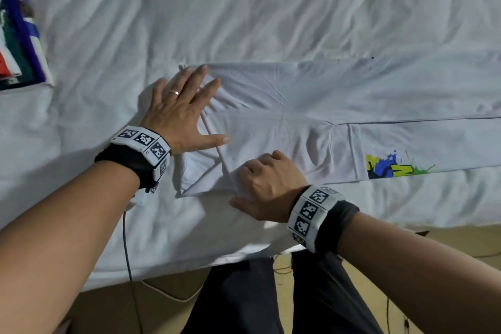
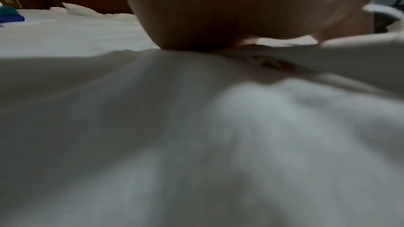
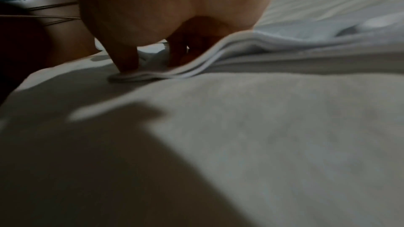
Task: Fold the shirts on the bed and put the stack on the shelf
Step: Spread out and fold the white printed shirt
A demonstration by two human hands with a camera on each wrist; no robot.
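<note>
— Where the white shirt lies, how close is it to the bed's edges?

— Since it runs lengthwise along the near edge of the bed, only a strip of sheet lies between its hem side and that edge; toward the far side there is a wide stretch of bare, wrinkled sheet. My left hand lies flat on the shirt's left end, fingers straight and spread, pressing the cloth down. My right hand is at the near-left corner of the shirt, fingers curled under and pinching the layered edge, thumb out along the sheet. The right wrist view shows that edge as several stacked layers of cloth with my fingertips behind it.

— What can't you make out?

— The shirt's right end runs out of frame, so its coloured print is only partly seen where the cloth is folded over it. My left wrist view is mostly blurred sheet and the heel of my palm. At the bed's far-left corner, a folded pile with purple trim is cut off by the frame.

— And the count?

— One white shirt under my two hands, one pile at the corner; how many pieces it holds I cannot tell. A ring sits on one left finger.
</note>
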